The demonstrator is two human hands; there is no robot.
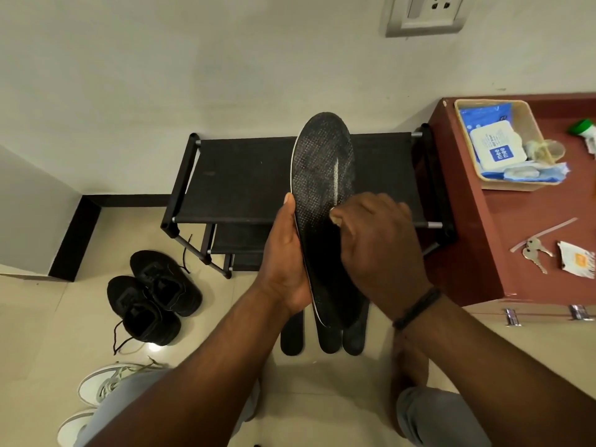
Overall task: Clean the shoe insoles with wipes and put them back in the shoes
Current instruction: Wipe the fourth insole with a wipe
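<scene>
1. Pale glossy floor tiles (pixel 48 317) meet a plain off-white wall (pixel 161 75) with a black skirting strip; a grey socket plate (pixel 425 14) sits high on the wall.
2. Against the wall stands a low shoe rack (pixel 245 179) of black tubes and taut black fabric shelves, its top shelf bare where it shows.
3. Right of the rack is a reddish-brown cabinet (pixel 467 240) with a smooth top. On it rests a shallow beige tray (pixel 529 124), rectangular with rounded corners, holding a blue pack of wipes (pixel 493 146) with a white flip lid, plus crumpled clear plastic and a loose pale wipe draped over the rim.
4. Also on the cabinet, outside the tray: metal keys (pixel 533 253), a torn white-and-orange sachet (pixel 577 259), and a green-capped bottle (pixel 583 127) at the edge of view.
5. The left hand (pixel 287 253) holds a long black insole (pixel 325 201) upright over the rack, thumb along its white-rimmed left edge, fingers wrapped behind it. Its surface is dotted, woven-looking, with a pale worn streak.
6. The right hand (pixel 377 250) presses on the insole's middle, fingers curled together; a sliver of something pale shows at the fingertips, too hidden to name. A dark band circles that wrist.
7. Three more dark insoles (pixel 292 340) lie flat on the tiles beneath the hands.
8. A pair of black mesh sneakers (pixel 151 295) with loose laces sits on the floor at left; white sneakers (pixel 96 388) lie nearer, partly hidden by a grey-clad knee.
</scene>
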